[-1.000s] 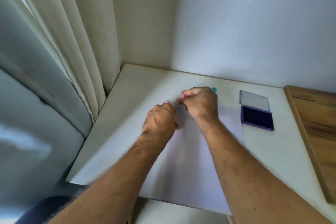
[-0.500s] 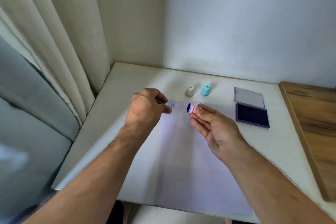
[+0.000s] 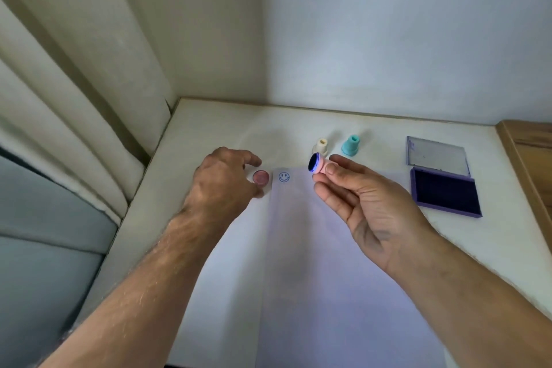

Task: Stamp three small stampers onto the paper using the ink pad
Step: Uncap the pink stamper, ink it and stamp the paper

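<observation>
**Now: pink stamper held up, its cap on the table**

Right now the right hand [image 3: 370, 209] is raised palm-up over the paper [image 3: 313, 263], its fingers [image 3: 334, 167] pinched around a pink stamper [image 3: 318, 165] that lies on its side, the dark inked face turned to the left. The left hand [image 3: 221, 185] rests on the table [image 3: 209, 128] at the paper's upper left corner, fingers loosely curled and narrow around a small round pink cap [image 3: 260, 178] that sits on the table just beside the paper's edge; whether they actually touch the cap is hard to tell. A blue smiley print [image 3: 284, 177] marks the paper's top left corner, between the cap and the held stamper. Behind the paper, a cream stamper [image 3: 321, 147] and a teal stamper [image 3: 351, 146] stand upright side by side, near each other but apart. To the right, the ink pad [image 3: 445, 191] lies open, dark purple pad showing, its clear lid [image 3: 436, 155] folded back flat towards the wall. A curtain [image 3: 74, 84] hangs on the left.
</observation>
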`<state>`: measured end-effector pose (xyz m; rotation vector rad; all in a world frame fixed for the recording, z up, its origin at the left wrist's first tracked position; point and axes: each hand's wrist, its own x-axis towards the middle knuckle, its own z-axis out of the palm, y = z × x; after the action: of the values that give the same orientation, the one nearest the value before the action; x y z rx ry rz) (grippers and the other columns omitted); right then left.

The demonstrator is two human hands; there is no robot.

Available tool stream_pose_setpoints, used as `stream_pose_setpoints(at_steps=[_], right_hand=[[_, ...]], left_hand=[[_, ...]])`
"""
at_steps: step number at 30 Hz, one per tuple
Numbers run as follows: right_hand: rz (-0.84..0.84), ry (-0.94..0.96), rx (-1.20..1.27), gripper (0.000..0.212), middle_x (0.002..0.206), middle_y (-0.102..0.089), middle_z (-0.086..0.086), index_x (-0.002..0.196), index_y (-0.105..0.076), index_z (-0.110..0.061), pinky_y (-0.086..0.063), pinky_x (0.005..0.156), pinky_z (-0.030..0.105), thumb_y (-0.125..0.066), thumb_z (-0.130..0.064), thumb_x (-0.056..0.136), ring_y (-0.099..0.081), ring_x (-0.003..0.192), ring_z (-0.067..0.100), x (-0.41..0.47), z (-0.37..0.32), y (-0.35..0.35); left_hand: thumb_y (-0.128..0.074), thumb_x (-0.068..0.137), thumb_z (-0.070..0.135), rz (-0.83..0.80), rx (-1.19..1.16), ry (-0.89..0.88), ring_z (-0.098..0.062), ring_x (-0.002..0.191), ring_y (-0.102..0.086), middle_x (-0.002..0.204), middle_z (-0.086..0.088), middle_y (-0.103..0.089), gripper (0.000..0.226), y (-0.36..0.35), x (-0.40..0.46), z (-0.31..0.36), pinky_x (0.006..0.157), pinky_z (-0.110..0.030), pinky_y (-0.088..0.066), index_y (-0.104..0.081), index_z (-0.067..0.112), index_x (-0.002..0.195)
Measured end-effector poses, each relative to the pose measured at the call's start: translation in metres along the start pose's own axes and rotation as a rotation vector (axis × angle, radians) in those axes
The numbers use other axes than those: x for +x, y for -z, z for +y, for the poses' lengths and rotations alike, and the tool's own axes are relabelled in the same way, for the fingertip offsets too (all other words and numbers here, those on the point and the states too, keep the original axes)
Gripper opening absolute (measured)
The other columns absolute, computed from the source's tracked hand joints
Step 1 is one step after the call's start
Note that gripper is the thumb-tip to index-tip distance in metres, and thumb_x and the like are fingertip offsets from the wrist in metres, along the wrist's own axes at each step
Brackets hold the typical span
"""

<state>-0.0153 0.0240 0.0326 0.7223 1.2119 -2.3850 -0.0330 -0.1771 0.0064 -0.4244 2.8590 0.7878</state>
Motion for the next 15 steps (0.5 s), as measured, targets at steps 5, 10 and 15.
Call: stream_pose_setpoints(at_steps=[5, 10, 15], right_hand=[[0.019, -0.035, 0.008, 0.018, 0.084, -0.078, 0.013, 0.099, -0.068, 0.000, -0.061, 0.062, 0.027, -0.067, 0.006, 0.083, -0.076, 0.075, 0.019, 0.002, 0.003, 0.000], [0.043, -0.029, 0.003, 0.017, 0.084, -0.077, 0.014, 0.099, -0.067, 0.001, -0.062, 0.064, 0.029, -0.068, 0.007, 0.082, -0.076, 0.076, 0.019, 0.004, 0.004, -0.001], [0.052, -0.006, -0.014, 0.016, 0.088, -0.077, 0.015, 0.097, -0.067, 0.001, -0.062, 0.064, 0.028, -0.068, 0.007, 0.083, -0.076, 0.077, 0.019, 0.004, 0.003, -0.002]], left_hand=[[-0.075, 0.083, 0.032, 0.029, -0.091, -0.007, -0.004, 0.077, -0.062, 0.078, 0.018, -0.062, 0.021, -0.007, 0.003, 0.002, 0.059, -0.013, -0.040, -0.075, 0.034, 0.103], [-0.071, 0.082, 0.030, 0.065, -0.149, 0.007, -0.004, 0.071, -0.065, 0.073, 0.015, -0.069, 0.012, -0.006, 0.000, 0.004, 0.056, -0.015, -0.046, -0.075, 0.029, 0.093], [-0.065, 0.078, 0.026, 0.172, -0.405, -0.005, -0.005, 0.052, -0.060, 0.069, 0.011, -0.069, 0.018, 0.003, -0.001, 0.018, 0.045, -0.011, -0.046, -0.073, 0.036, 0.090]])
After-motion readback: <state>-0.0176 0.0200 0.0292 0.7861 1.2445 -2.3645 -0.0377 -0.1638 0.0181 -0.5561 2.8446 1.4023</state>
